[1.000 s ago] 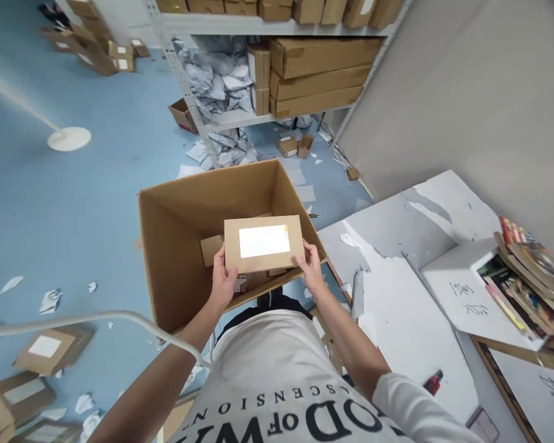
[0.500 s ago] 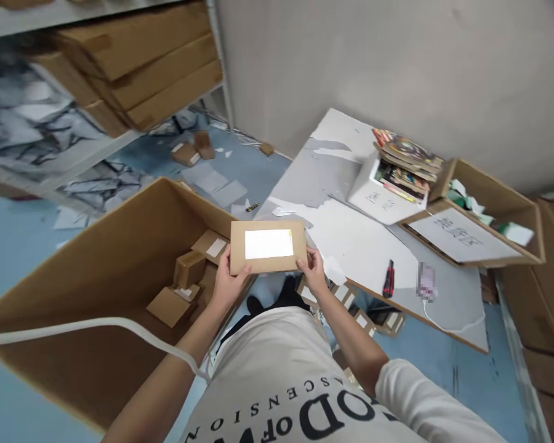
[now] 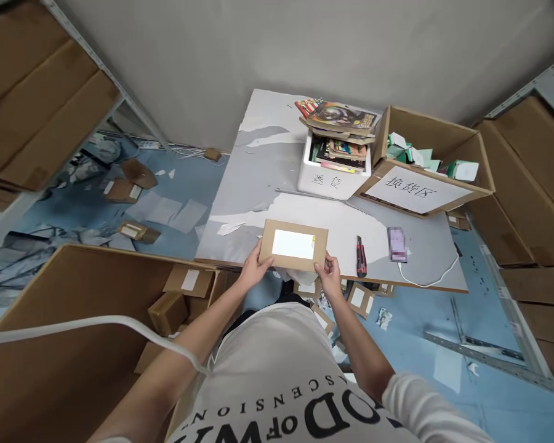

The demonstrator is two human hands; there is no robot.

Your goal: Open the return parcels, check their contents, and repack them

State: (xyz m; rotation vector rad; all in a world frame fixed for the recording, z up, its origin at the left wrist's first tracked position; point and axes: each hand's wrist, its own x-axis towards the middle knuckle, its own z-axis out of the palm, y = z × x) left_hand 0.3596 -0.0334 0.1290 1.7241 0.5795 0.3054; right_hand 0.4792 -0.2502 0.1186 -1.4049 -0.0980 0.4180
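Box (image 3: 295, 245) is held between my left fingers (image 3: 255, 256) and right fingers (image 3: 333, 264), each closed on one end; I can't quite tell whether it touches the bench (image 3: 272, 165). A knife (image 3: 361, 258) lies to their right.

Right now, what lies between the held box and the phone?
A utility knife, lying on the table between the held box and the phone; head view.

The head-worn camera is looking forward and down over the white, black-lettered fabric shirt (image 3: 277, 363), facing the rectangular grey-and-white table (image 3: 265, 166) and the plain grey wall (image 3: 277, 46) beyond, and viewing the bare left hand (image 3: 253, 271) and bare right hand (image 3: 329, 275) from nearby.
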